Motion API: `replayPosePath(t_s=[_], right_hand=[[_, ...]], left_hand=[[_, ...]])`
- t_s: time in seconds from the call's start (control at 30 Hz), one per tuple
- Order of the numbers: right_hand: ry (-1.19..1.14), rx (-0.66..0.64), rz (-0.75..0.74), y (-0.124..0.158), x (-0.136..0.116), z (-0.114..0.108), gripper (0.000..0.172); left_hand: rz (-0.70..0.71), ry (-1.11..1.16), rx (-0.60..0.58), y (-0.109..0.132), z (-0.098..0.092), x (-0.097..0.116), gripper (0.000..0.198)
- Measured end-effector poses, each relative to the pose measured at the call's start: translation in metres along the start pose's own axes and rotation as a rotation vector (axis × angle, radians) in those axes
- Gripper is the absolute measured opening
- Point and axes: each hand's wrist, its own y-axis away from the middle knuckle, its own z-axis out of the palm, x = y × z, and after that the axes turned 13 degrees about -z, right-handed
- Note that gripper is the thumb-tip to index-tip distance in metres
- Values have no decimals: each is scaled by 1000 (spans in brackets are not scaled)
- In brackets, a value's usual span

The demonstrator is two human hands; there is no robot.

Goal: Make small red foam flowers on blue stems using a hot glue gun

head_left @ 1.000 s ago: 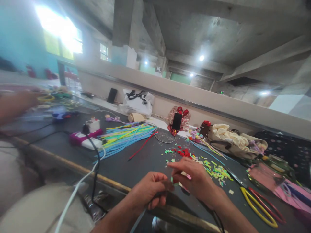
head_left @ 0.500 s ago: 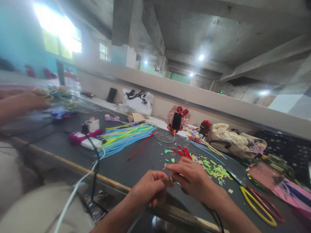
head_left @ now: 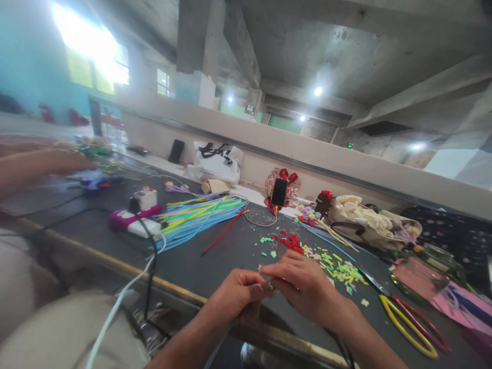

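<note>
My left hand [head_left: 236,294] and my right hand [head_left: 302,284] meet just above the dark table [head_left: 215,256], fingertips pinched together on a tiny pale piece [head_left: 267,281] too small to name. Both hands are closed. Just beyond them lies a scatter of small red, green and yellow cut bits [head_left: 323,259]. A bundle of blue, green and yellow strips [head_left: 196,212] lies further left, with one red strip [head_left: 223,233] beside it.
Yellow-and-red-handled scissors [head_left: 407,318] lie at the right. A power strip with cables [head_left: 134,218] sits at the left, a phone [head_left: 279,192] leans at the back, and bags [head_left: 369,220] line the far edge. Another person's arm [head_left: 38,164] reaches in at the far left.
My hands have drawn slightly closer together, with the pinch tightening between them. The other person's hand at the far left has moved further right over the table.
</note>
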Motion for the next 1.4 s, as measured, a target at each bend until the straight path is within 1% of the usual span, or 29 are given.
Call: replayPosePath(t_s=[0.17, 0.27, 0.33, 0.63, 0.87, 1.0, 1.07, 1.2, 1.4], right_hand=[[-6, 18, 61, 1, -3, 0, 18], [-29, 52, 123, 1, -5, 1, 23], [-38, 67, 149, 1, -6, 1, 25], [-39, 111, 150, 2, -4, 1, 30], [-39, 100, 157, 4, -1, 1, 28], [-11, 75, 113, 4, 2, -2, 17], [10, 41, 103, 5, 3, -4, 13], [28, -32, 99, 3, 4, -7, 12], [-16, -132, 80, -2, 4, -9, 13]], left_hand=[[16, 40, 19, 3, 2, 3, 37], [17, 28, 55, 5, 3, 4, 40], [2, 18, 58, 5, 4, 5, 41], [-62, 88, -49, 2, -1, 0, 31], [-77, 138, -110, 0, -4, -4, 26], [-82, 152, -143, -1, -5, -3, 26], [-83, 150, -154, 0, -5, -3, 29], [-80, 148, -165, 0, -5, -3, 32], [-95, 132, -169, 0, -4, -2, 30]])
